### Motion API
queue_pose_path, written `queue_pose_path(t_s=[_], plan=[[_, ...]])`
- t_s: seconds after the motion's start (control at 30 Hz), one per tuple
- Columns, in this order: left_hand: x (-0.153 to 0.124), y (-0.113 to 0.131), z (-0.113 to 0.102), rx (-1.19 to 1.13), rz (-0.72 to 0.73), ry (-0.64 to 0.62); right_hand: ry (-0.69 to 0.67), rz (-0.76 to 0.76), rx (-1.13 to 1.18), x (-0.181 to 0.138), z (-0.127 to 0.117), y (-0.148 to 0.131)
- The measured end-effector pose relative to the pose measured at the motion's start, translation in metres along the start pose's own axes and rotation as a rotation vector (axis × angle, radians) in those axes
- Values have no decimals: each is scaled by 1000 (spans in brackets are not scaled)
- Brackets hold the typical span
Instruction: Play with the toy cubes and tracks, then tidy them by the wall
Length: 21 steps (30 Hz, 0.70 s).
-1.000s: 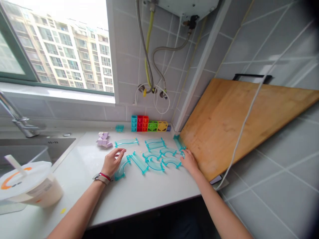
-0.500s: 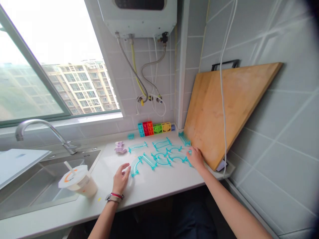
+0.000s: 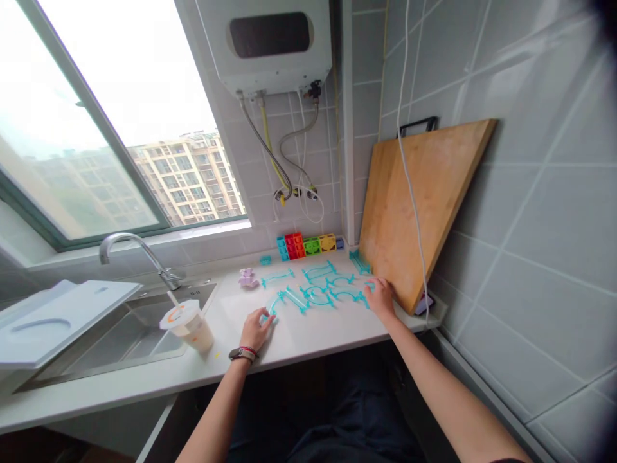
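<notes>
My left hand (image 3: 255, 328) is at the near end of a curved translucent turquoise track piece (image 3: 276, 301), with thumb and fingers closed around that end. At the right of the layout, the fingers of my right hand (image 3: 380, 298) are bent over a turquoise track piece (image 3: 367, 297), mostly hidden behind them. Between the hands lie several more turquoise pieces: a straight piece (image 3: 295, 299), curved pieces (image 3: 318, 296) and, farther back, a wider straight piece (image 3: 318, 272). Another long piece (image 3: 277, 278) rests beside some small lilac blocks (image 3: 247, 278).
Coloured blocks (image 3: 311, 245) form a row along the back wall. A wooden board (image 3: 419, 206) leans at the right, with a white cable (image 3: 409, 186) hanging before it. A lidded drink cup (image 3: 190, 328) stands left, beside the sink (image 3: 149, 321) and its tap (image 3: 132, 241).
The view has turned a little to the left. My left hand has moved onto the near end of the curved piece, its fingers closing; my right hand stays at the right-hand piece.
</notes>
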<state>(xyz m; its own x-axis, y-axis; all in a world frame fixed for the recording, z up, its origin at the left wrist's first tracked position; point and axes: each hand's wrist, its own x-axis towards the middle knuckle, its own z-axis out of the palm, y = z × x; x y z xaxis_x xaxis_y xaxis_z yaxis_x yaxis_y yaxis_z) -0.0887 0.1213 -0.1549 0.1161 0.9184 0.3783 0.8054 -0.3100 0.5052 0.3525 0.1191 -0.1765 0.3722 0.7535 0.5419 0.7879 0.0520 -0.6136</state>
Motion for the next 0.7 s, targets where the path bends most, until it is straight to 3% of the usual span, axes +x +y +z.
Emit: queue_pose_path(t_s=[0.23,0.4,0.5,0.7], plan=[[-3,-3,-2,8,-51,63,-12,-121,56,-6,-9,-28],[-2,-5,-1,-4,-47,71,-295,-433,156,-45,29,-98],[-3,-5,-1,1,-46,67,-434,-518,185,-67,55,-132],[-3,-5,-2,9,-57,70,-595,-521,149,-75,65,-138]])
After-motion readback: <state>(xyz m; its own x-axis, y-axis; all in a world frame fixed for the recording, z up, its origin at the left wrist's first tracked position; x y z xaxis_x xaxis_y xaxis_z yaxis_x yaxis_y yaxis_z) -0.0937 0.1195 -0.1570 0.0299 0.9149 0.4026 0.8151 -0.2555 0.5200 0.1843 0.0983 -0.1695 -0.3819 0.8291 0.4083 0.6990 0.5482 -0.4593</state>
